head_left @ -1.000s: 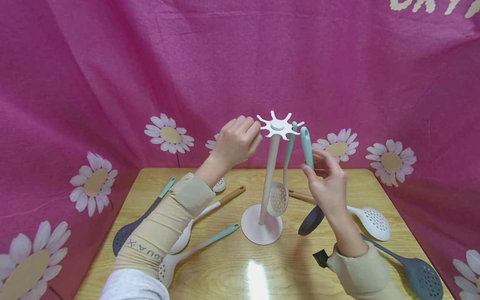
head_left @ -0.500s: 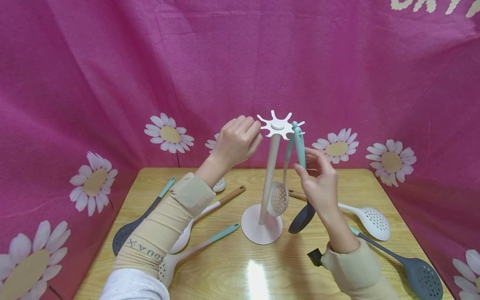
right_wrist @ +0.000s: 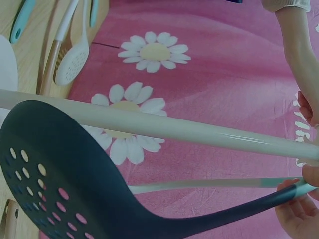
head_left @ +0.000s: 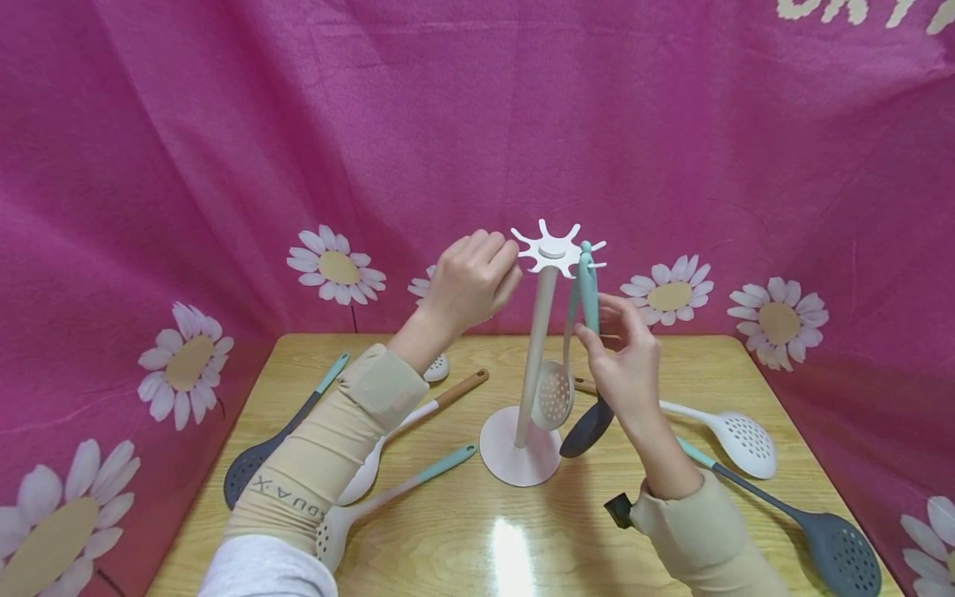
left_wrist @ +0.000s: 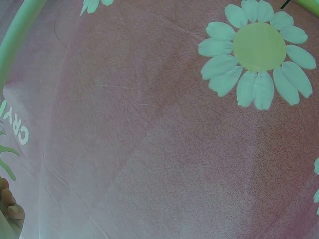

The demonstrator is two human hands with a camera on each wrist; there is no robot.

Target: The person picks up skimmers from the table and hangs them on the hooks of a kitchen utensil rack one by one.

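A white utensil rack (head_left: 539,356) with a star of hooks on top stands on a round base. My left hand (head_left: 477,269) has its fingers curled at one of the left hooks and appears to pinch it. My right hand (head_left: 627,361) pinches the teal handle of a dark slotted spoon (head_left: 588,429), whose top end is at a right-hand hook; whether the hole is over it I cannot tell. The spoon's perforated head (right_wrist: 75,174) looms large in the right wrist view. Behind it, a pale slotted spoon (head_left: 554,395) with a teal handle hangs from the rack.
On the wooden table (head_left: 448,539) lie more utensils. To the right are a white skimmer (head_left: 746,444) and a dark skimmer (head_left: 843,551). At left lie a dark slotted utensil (head_left: 257,464), a wooden-handled white one (head_left: 406,423) and a teal-handled slotted spoon (head_left: 336,531). A pink cloth (head_left: 477,108) surrounds the table.
My right hand has carried the dark slotted spoon leftward, so its handle top has come from beside the rack to the hooks. The left hand stays in place.
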